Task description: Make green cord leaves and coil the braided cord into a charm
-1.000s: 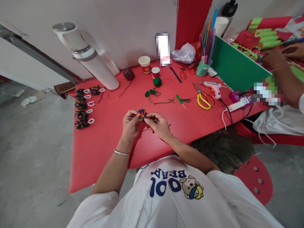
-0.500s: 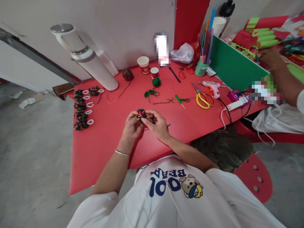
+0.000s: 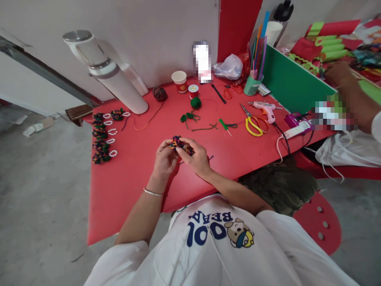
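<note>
Between my two hands is a piece of multicoloured crochet work (image 3: 176, 142) in dark, orange and purple yarn, held just above the red table (image 3: 125, 190). My left hand (image 3: 166, 157) pinches its left side with thumb and fingers. My right hand (image 3: 195, 156) grips the right side, its thumb pressed on the front; more of the piece shows under those fingers. A loose yarn end (image 3: 211, 157) pokes out to the right. Beyond the hands lie a green ball of yarn (image 3: 195, 103), cut green strands (image 3: 190, 117) and a green-handled crochet hook (image 3: 225, 126).
Finished-looking yarn pieces with bead loops (image 3: 100, 139) line the left edge. A white flask (image 3: 119, 83), yarn ball (image 3: 160, 93), paper cup (image 3: 179, 81), yellow-handled scissors (image 3: 254, 126) and pink glue gun (image 3: 267, 109) stand or lie around. A co-worker's arm (image 3: 351, 87) reaches beyond the green divider (image 3: 294, 79).
My fingers have shifted slightly on the crochet piece, which is turned a little. Both hands stay in nearly the same place.
</note>
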Action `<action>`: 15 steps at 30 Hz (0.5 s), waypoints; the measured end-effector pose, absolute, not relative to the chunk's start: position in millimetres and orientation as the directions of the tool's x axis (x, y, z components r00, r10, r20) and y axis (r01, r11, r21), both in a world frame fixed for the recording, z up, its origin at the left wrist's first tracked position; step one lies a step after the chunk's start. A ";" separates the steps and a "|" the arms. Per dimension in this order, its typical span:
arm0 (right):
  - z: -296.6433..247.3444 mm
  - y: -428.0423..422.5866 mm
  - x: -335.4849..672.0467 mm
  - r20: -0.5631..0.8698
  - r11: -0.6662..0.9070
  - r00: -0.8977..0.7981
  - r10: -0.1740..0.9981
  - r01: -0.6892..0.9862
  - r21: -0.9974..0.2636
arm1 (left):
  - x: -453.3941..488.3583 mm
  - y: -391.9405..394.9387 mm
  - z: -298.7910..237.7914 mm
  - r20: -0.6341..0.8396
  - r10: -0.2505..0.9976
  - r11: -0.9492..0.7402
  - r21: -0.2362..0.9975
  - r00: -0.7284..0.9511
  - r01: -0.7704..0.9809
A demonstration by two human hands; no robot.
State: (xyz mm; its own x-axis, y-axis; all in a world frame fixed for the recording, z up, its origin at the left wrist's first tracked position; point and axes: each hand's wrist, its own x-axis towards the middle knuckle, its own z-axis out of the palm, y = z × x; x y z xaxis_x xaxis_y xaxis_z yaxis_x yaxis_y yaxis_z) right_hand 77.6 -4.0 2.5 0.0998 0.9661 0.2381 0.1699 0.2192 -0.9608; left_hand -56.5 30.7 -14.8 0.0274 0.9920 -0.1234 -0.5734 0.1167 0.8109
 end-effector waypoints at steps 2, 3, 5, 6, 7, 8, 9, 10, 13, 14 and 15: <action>2.3 -3.7 77.6 0.220 0.201 0.096 0.971 0.174 -0.964 | -55.1 29.5 -10.1 -0.112 0.994 0.094 0.824 0.002 -0.559; 2.1 -3.6 77.5 0.213 0.195 0.097 0.972 0.169 -0.966 | -54.6 28.9 -8.5 -0.108 0.994 0.086 0.829 -0.006 -0.553; 1.6 -3.4 77.4 0.210 0.192 0.101 0.973 0.159 -0.968 | -53.7 27.7 -6.9 -0.092 0.996 0.068 0.840 -0.018 -0.538; 1.2 -3.3 77.4 0.212 0.195 0.101 0.972 0.159 -0.968 | -53.1 27.1 -6.8 -0.081 0.996 0.056 0.848 -0.025 -0.527; 0.6 -3.2 77.4 0.219 0.201 0.100 0.971 0.162 -0.966 | -52.4 26.6 -7.1 -0.070 0.997 0.044 0.857 -0.031 -0.513; -0.2 -3.0 77.5 0.229 0.211 0.099 0.968 0.166 -0.963 | -51.7 26.1 -7.5 -0.061 0.997 0.034 0.865 -0.037 -0.501; -1.3 -2.8 77.6 0.240 0.221 0.100 0.966 0.169 -0.960 | -51.0 25.8 -7.9 -0.058 0.998 0.031 0.869 -0.040 -0.493; -2.6 -2.6 77.7 0.250 0.231 0.100 0.963 0.171 -0.958 | -50.4 25.6 -8.1 -0.064 0.997 0.036 0.871 -0.041 -0.490; -7.6 -2.1 78.0 0.280 0.262 0.095 0.955 0.170 -0.950 | -50.3 26.1 -7.7 -0.105 0.994 0.078 0.860 -0.026 -0.505; -9.4 -2.3 78.2 0.293 0.275 0.091 0.952 0.168 -0.947 | -51.0 26.7 -7.4 -0.118 0.993 0.089 0.852 -0.024 -0.517; -11.1 -2.6 78.7 0.304 0.287 0.088 0.949 0.165 -0.944 | -52.0 27.4 -7.1 -0.130 0.991 0.097 0.842 -0.026 -0.531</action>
